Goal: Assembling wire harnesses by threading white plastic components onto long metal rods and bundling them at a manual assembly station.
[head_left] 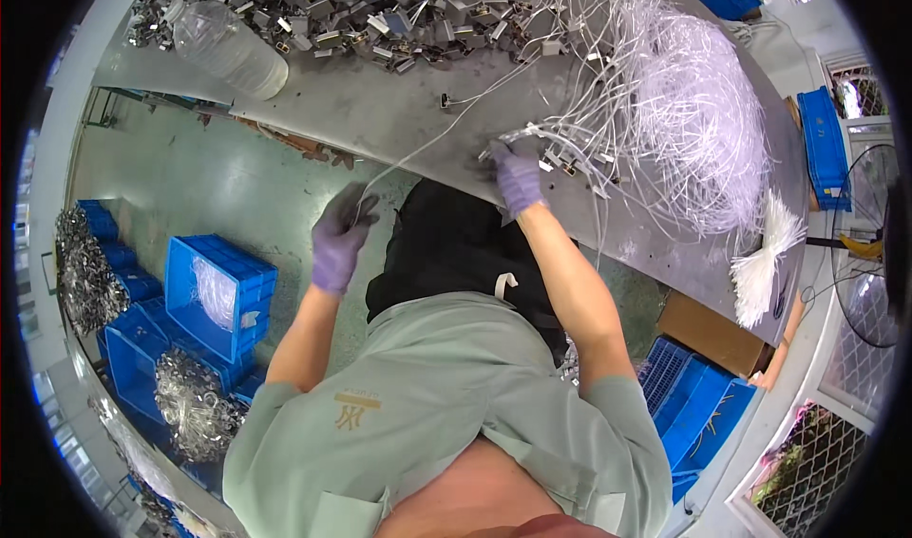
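Observation:
Both my hands wear purple gloves with darkened fingers. Off the table's near edge, my left hand (342, 239) pinches the end of a thin white cable (425, 149), which runs slantwise up over the tabletop toward the pile at the back. My right hand (518, 177) is closed around a bundle of white cables (560, 132) at the table's edge; their ends stick out past its fingers. Several small metal connectors (560, 166) lie just right of that hand. A small dark connector piece (445, 101) lies on the table between the cable and the pile.
A large heap of grey metal-cased parts (380, 16) covers the back of the table (332, 101). A clear plastic bottle (228, 49) lies at the left. White cables (698, 111) mound at the right, beside a tied bundle (765, 263). Blue crates (249, 324) stand on the floor.

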A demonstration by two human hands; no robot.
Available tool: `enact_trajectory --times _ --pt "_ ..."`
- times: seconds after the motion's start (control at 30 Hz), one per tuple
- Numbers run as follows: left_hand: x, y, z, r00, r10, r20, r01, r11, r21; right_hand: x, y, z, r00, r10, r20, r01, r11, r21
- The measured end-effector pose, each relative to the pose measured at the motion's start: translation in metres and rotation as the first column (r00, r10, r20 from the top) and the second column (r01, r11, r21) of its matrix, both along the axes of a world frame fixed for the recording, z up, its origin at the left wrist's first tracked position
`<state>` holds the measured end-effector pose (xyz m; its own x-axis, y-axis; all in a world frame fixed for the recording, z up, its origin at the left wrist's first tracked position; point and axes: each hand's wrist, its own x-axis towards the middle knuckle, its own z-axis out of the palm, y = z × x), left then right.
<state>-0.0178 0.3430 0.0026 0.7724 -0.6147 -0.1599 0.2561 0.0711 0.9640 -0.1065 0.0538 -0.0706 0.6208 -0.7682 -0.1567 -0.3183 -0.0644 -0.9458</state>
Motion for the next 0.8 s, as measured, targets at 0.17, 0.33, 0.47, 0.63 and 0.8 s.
enact_trajectory --times 0.17,0.33,0.47,0.63,0.8 --pt "-0.005 0.087 -0.039 0.964 -0.126 -0.234 0.129 0.992 -0.002 0.02 -0.021 -0.051 0.982 0.071 -0.173 -0.14 0.892 -0.43" --pt "-0.012 0.142 -0.083 0.953 -0.033 -0.3 0.072 0.99 0.122 0.021 -0.018 0.042 0.984 -0.149 0.095 0.164 0.971 -0.176" --pt "-0.003 0.14 -0.089 0.966 -0.073 -0.249 0.1 0.991 0.094 0.01 -0.058 0.063 0.958 -0.273 0.085 0.286 0.908 -0.305" --pt "0.006 0.141 -0.095 0.979 -0.007 -0.203 0.028 0.995 0.1 0.004 -0.074 0.088 0.837 -0.328 0.439 0.201 0.929 0.311" --pt "0.013 0.138 -0.092 0.986 -0.016 -0.165 0.031 0.995 0.093 -0.002 -0.092 0.066 0.863 -0.31 0.399 0.248 0.948 0.2"
